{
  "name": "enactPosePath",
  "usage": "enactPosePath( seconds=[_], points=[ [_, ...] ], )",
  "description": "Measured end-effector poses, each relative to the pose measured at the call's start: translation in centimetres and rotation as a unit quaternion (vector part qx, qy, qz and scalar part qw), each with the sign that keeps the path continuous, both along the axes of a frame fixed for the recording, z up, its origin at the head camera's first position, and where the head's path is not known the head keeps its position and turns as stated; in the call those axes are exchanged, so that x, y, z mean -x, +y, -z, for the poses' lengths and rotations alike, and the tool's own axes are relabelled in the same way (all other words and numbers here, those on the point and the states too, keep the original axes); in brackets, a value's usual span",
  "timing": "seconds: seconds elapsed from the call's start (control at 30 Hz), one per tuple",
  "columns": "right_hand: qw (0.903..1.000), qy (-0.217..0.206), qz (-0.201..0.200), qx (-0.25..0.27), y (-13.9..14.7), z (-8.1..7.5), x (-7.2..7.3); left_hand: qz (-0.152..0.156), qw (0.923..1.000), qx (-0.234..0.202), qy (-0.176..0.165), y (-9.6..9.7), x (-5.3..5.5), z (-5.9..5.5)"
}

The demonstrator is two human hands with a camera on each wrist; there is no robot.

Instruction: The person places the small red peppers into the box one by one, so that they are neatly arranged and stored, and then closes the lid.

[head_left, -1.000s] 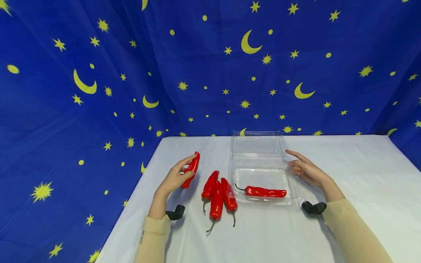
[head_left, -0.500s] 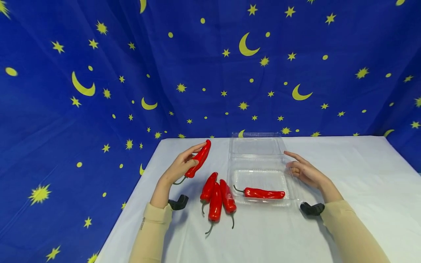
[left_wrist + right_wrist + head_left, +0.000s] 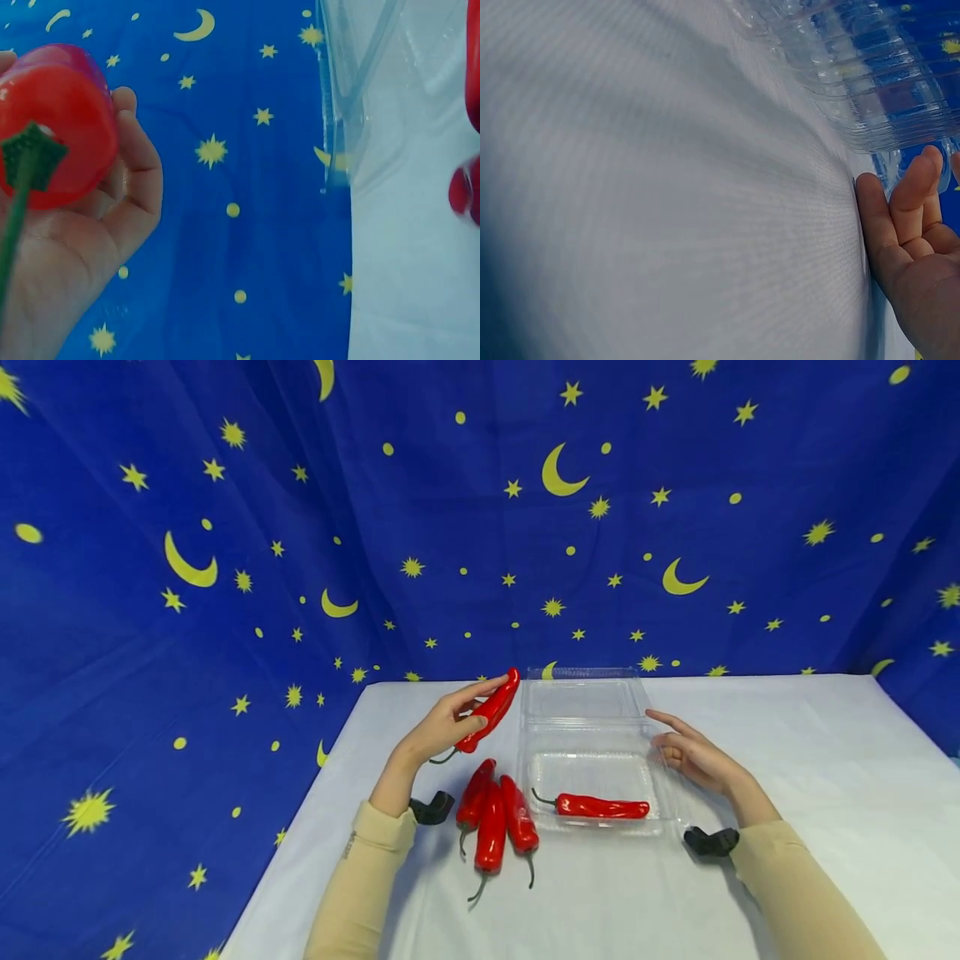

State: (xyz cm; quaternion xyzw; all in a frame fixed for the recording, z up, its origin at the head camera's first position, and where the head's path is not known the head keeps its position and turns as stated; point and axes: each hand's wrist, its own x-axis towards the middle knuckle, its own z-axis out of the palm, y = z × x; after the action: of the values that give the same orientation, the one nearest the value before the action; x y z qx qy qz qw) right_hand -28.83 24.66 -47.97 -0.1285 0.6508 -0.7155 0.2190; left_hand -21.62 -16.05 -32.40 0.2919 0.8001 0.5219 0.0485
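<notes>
My left hand holds a red pepper above the table, its green stem hanging toward the wrist. In the left wrist view the pepper's stem end faces the camera, with fingers behind it. Three more peppers lie together below that hand. A clear plastic clamshell box lies with its lid folded back, and one pepper rests along the near side of its base. My right hand is beside the box's right edge, index finger extended and the others loosely bent. Whether it touches the box is unclear.
A white cloth covers the table. Behind and to the left hangs a blue curtain with yellow stars and moons. Black wrist mounts sit at both sleeves. The box's lid reaches toward the table's back edge.
My left hand has lifted the pepper and carried it to the right, toward the lid. My right hand, the box and the other peppers have stayed in place.
</notes>
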Motion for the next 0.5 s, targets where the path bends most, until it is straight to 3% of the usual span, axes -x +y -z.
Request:
enactPosePath(
  seconds=[0.13, 0.37, 0.5],
  points=[
    [0.9999, -0.005, 0.003, 0.008, 0.0, 0.2, 0.1, 0.029, 0.9994, 0.016, 0.003, 1.1, 0.6, -0.1],
    [0.9999, -0.008, 0.005, 0.006, 0.0, 0.0, 0.0, 0.077, 0.9961, 0.041, 0.014, 2.9, 3.8, 2.6],
    [0.9999, -0.009, 0.008, 0.004, 0.0, 0.0, 0.0, 0.102, 0.9922, 0.070, 0.015, 4.3, 4.3, 3.0]
  ],
)
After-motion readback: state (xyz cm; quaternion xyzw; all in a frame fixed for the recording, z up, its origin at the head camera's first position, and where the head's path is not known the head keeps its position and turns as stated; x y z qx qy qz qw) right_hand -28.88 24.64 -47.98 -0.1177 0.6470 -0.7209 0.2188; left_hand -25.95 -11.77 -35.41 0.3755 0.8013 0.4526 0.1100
